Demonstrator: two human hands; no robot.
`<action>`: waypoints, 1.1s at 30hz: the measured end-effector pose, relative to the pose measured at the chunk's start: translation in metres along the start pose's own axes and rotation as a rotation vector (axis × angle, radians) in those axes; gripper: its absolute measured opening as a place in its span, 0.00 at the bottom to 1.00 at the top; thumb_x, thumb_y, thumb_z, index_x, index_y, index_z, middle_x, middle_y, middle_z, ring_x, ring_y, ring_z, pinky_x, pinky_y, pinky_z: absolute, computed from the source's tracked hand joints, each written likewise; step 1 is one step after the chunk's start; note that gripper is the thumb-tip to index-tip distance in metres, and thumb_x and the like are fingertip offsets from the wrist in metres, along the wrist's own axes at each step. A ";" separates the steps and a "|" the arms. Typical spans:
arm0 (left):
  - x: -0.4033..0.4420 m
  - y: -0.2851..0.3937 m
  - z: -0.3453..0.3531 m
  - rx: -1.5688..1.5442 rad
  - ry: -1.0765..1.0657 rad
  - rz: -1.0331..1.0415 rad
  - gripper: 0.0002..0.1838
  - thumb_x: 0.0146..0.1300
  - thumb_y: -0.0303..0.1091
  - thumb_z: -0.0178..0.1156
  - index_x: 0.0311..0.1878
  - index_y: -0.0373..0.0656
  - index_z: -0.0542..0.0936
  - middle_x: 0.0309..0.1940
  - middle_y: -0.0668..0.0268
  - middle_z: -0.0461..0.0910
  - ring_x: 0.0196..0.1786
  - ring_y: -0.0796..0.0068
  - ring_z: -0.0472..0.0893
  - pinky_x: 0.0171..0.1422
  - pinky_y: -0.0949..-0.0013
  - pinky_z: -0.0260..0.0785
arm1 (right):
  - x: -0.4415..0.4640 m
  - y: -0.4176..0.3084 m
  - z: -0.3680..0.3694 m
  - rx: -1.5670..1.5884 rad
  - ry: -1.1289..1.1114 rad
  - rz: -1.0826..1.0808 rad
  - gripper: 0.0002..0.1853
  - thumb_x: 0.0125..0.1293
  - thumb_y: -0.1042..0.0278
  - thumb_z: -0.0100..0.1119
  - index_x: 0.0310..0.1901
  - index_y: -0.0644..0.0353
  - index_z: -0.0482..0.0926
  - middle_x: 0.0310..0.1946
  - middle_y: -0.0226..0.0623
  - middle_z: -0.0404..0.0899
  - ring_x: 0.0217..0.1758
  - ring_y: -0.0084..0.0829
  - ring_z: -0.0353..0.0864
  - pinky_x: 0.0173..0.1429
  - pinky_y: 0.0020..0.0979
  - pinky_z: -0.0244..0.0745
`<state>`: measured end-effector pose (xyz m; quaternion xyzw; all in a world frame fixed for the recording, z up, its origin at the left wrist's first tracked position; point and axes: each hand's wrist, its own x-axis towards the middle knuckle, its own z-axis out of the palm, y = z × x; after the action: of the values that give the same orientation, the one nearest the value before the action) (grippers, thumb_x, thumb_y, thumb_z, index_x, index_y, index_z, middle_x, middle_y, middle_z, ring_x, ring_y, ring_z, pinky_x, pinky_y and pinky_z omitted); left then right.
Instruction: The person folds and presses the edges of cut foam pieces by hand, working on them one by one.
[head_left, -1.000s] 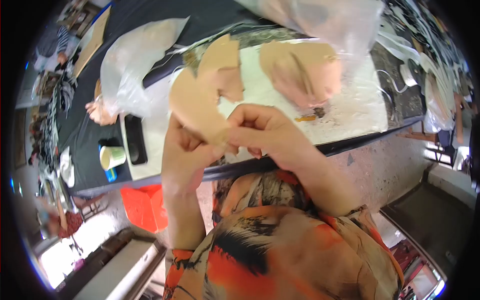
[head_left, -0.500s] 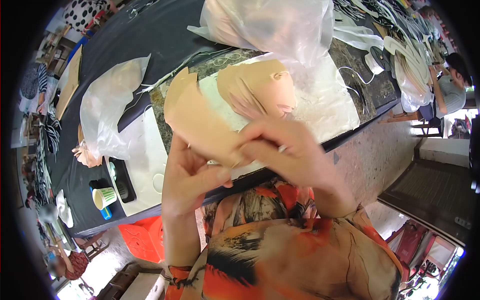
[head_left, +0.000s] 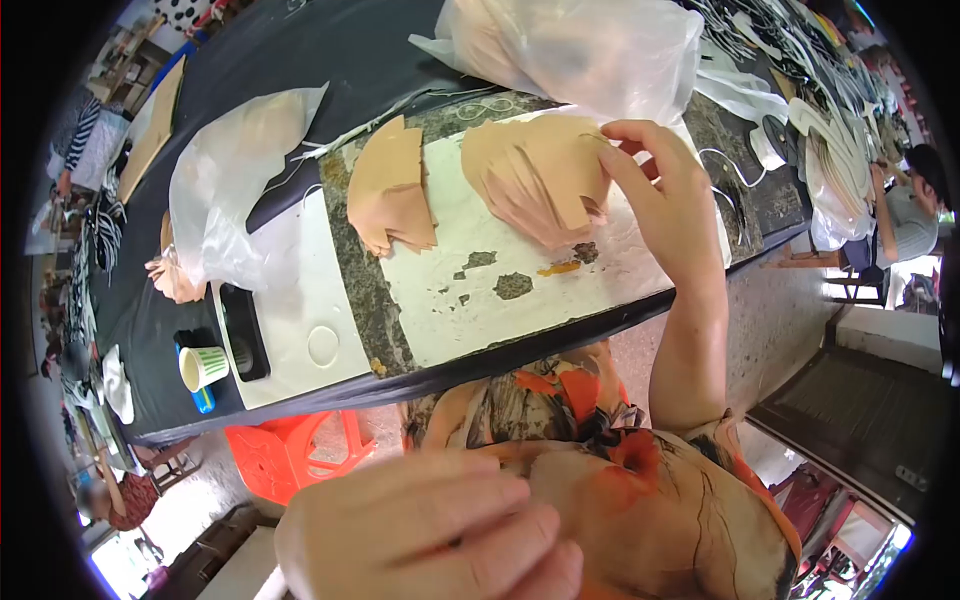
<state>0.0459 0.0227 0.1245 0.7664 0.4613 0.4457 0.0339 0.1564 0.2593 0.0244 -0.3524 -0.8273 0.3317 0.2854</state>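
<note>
Two piles of thin tan cut pieces, like leather or insole sheet, lie on the white-covered board: a smaller left pile (head_left: pixel 388 195) and a larger right pile (head_left: pixel 535 170) with fanned edges. My right hand (head_left: pixel 665 190) is at the upper right corner of the larger pile, thumb and index finger pinched on the edge of a tan piece. My left hand (head_left: pixel 430 530) is low and close to the camera, away from the table and blurred. Its fingers are loosely bent and slightly apart, with nothing visible in them; the thumb is hidden.
A phone (head_left: pixel 243 330) lies beside a paper cup (head_left: pixel 204 368) at the left. Plastic bags (head_left: pixel 235 180) lie behind, with a larger filled bag (head_left: pixel 580 50) at the back. A red stool (head_left: pixel 280 455) stands below the table edge. A person (head_left: pixel 910 205) sits at the right.
The tan piece held between both hands is no longer there. My right hand has moved up to the larger pile, and my left hand has dropped toward the camera.
</note>
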 end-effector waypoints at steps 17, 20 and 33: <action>-0.018 -0.021 -0.005 0.021 -0.069 -0.403 0.10 0.50 0.28 0.58 0.37 0.41 0.81 0.34 0.60 0.80 0.38 0.60 0.79 0.42 0.63 0.71 | -0.021 -0.006 0.164 0.660 -0.432 0.205 0.24 0.63 0.72 0.58 0.60 0.66 0.68 0.45 0.32 0.68 0.39 0.20 0.71 0.41 0.22 0.72; -0.058 -0.112 0.002 0.242 0.449 -0.706 0.10 0.59 0.29 0.57 0.43 0.41 0.81 0.35 0.59 0.79 0.40 0.57 0.78 0.46 0.63 0.70 | -0.027 -0.004 0.172 0.622 -0.334 0.123 0.21 0.61 0.71 0.59 0.56 0.66 0.71 0.42 0.33 0.71 0.37 0.19 0.72 0.42 0.23 0.71; -0.105 -0.180 0.022 0.110 0.458 -0.908 0.07 0.58 0.26 0.61 0.41 0.38 0.79 0.37 0.65 0.80 0.39 0.75 0.80 0.44 0.74 0.73 | -0.024 -0.031 0.161 0.745 -0.514 0.174 0.18 0.69 0.69 0.50 0.59 0.63 0.72 0.42 0.34 0.75 0.41 0.21 0.73 0.43 0.21 0.70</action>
<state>-0.0790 0.0561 -0.0408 0.3721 0.7662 0.5175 0.0817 0.0448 0.1684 -0.0575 -0.2000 -0.6630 0.7058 0.1493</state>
